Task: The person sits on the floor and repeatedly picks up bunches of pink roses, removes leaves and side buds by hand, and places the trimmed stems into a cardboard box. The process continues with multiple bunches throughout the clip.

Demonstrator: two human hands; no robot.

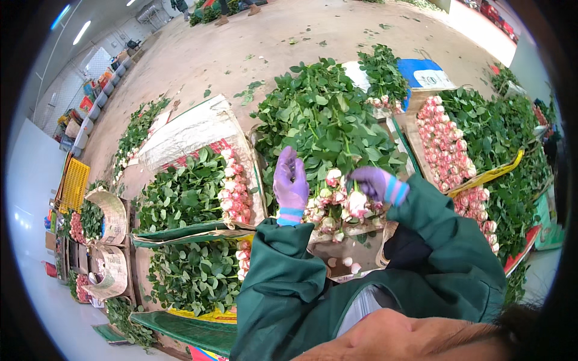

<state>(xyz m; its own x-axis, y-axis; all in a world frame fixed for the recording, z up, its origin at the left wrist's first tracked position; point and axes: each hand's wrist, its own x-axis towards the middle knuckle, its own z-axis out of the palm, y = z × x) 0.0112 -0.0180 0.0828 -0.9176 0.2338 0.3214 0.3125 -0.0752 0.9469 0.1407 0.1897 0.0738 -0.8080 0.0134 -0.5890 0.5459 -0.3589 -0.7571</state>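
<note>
My left hand (290,185), in a purple glove with a light-blue cuff, is raised at the left edge of a big rose pile. Its fingers point up, loosely bent and apart from the thumb, with nothing visible in them. My right hand (374,182), gloved alike, closes its fingers at the stem of a white-and-pink rose (357,204), whose head hangs just below the fingertips. Under and between my hands lie more rose heads (327,224), pointing toward me. Their leafy stems (325,120) stretch away on the far side.
To the left, roses (236,189) lie on a pale woven sheet (192,132). A long row of pink-white roses (442,144) lies to the right, beside a yellow strip (487,174). Loose petals (348,262) lie near me. Fallen leaves dot the concrete floor (271,42).
</note>
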